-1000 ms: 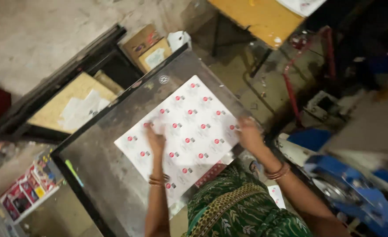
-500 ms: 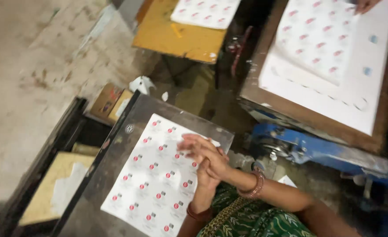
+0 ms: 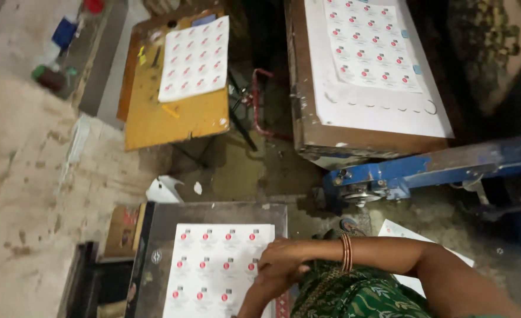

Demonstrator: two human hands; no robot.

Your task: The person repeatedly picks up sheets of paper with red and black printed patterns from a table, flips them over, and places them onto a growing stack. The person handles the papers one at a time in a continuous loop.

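The printed sheet [image 3: 216, 268], white with rows of small red-and-grey marks, lies flat on the dark metal tabletop [image 3: 213, 213] at the bottom of the view, its right edge under the person's two hands. The right hand [image 3: 284, 259], from the arm with the bangles [image 3: 346, 252], rests with curled fingers on that edge; the left hand [image 3: 266, 288] comes up from below beside it, and whether either is pinching the paper or only pressing on it I cannot tell. The sheet looks thin, light and floppy, likely to crease or slide, so it is best taken at an edge or corner. Farther off, a like sheet lies on a yellow board [image 3: 175, 121], and another on a big white-topped bed [image 3: 378, 112] above a blue machine arm [image 3: 437, 168]. No containers show clearly.
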